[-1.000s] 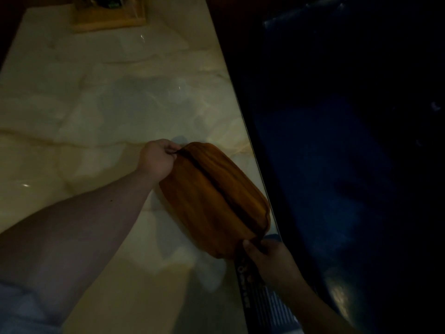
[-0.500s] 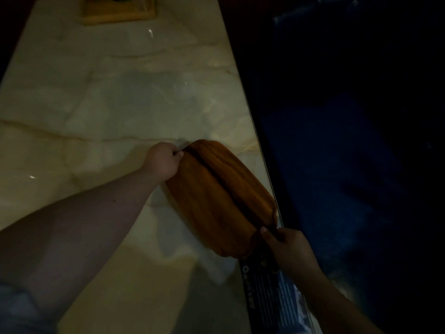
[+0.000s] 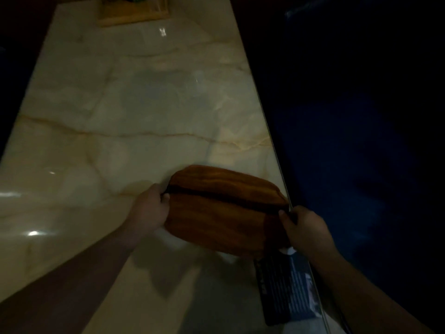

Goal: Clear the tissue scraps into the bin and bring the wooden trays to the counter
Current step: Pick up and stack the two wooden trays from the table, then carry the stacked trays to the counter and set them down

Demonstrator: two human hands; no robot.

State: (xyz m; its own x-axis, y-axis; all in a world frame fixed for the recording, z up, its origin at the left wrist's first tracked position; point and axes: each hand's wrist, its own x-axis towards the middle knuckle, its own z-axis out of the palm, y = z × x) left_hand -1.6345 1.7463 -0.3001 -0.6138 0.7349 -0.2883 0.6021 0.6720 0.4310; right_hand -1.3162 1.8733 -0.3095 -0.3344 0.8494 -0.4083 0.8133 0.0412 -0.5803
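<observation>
The room is dark, and only the pale marble surface (image 3: 125, 145) gives back some light; to its right everything is almost black. At the far end a light wooden stand (image 3: 133, 14) sits on the surface, and near me, at the right edge, lies a dark printed card (image 3: 286, 292).

I hold the trays (image 3: 224, 210) with both hands. My left hand (image 3: 149, 210) is clenched on the left end, the fingers going into the dark gap between the two pieces. My right hand (image 3: 303, 227) grasps the right end, thumb on top. The trays are low over the surface near its right edge; whether they touch it I cannot tell.

To do this step well, I think I must press both ends together, so the stack does not slide apart, and keep it level. The right end is just at the edge, so I should bring it inward before I put it down.

The trays look like two pieces stacked, with rounded corners, warm brown grain and a dark seam between them. No tissue scraps or bin are visible.
</observation>
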